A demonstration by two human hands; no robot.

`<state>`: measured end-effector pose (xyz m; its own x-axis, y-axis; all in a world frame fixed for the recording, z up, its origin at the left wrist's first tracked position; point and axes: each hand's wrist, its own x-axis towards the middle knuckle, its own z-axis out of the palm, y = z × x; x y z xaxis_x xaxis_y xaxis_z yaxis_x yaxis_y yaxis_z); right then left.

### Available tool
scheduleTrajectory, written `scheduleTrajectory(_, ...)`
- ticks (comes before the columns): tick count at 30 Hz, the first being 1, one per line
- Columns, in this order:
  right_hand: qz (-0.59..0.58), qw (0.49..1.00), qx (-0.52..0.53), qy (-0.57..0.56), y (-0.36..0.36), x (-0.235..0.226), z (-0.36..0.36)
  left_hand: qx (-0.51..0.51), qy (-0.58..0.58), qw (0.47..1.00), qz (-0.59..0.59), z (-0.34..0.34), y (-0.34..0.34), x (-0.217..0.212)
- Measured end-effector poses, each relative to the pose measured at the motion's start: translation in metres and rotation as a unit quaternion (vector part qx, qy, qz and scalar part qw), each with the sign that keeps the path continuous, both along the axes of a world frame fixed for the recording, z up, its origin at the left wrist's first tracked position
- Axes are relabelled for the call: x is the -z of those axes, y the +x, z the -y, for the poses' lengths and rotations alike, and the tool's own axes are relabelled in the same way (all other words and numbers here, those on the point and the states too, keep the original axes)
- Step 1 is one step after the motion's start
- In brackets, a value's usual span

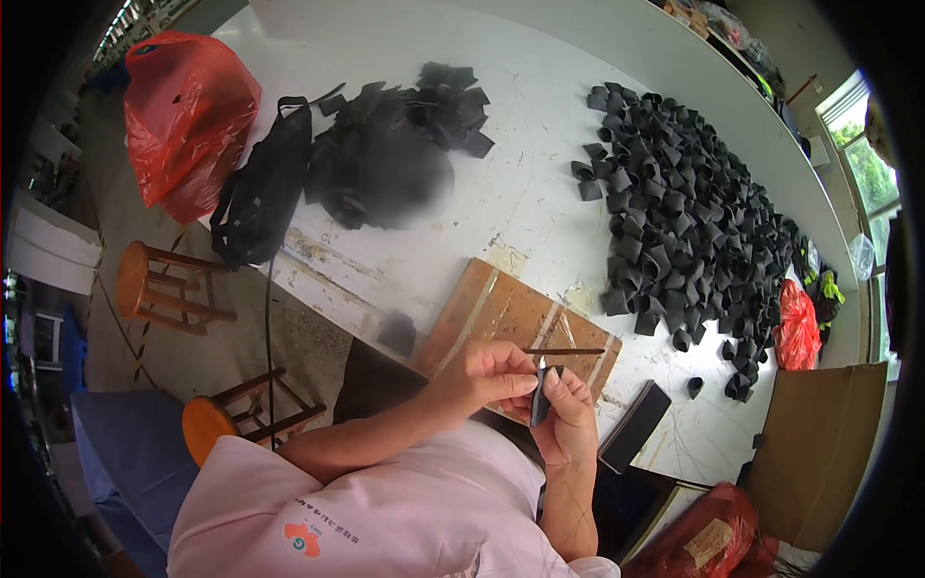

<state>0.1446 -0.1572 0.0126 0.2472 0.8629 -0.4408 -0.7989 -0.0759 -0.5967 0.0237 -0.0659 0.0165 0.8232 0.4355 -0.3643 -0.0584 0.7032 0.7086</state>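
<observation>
Close in front of my chest, my right hand [567, 409] grips a small folded black piece of sheet material [541, 403], its thumb pressed along the top. My left hand [493, 376] meets it from the other side, thumb and fingers pinched at the piece's edge. Between the fingertips a small pale shiny tip [541, 363] shows; what it belongs to I cannot make out. A thin dark brown stick [573, 352] runs just beyond the fingers; whether it is held or lies on the board is unclear. Under the hands lies a brown board [472, 299] with tape strips.
Many folded black pieces [674, 212] are heaped at the right of the white table [540, 116]. Flat black pieces [448, 101] lie far left, beside a black bag [265, 193] and red plastic bag [188, 116]. A black block [636, 424] sits right; wooden stools [145, 279] stand left.
</observation>
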Motion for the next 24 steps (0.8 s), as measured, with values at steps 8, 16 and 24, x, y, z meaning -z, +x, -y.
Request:
scheduleTrajectory(8, 0.001, 1.000, 0.000, -0.012, 0.000, -0.003, -0.003, -0.019, 0.017, 1.000, -0.009, -0.002, 0.002, 0.000)
scheduleTrajectory(16, 0.711, 0.693, 0.109, -0.044, -0.012, -0.010, 0.000, -0.122, 0.382, 0.908, -0.121, 0.010, 0.008, 0.000)
scheduleTrajectory(24, 0.841, 0.538, 0.051, -0.023, -0.017, 0.001, -0.008, -0.264, 0.608, 0.732, -0.156, 0.016, 0.022, 0.006)
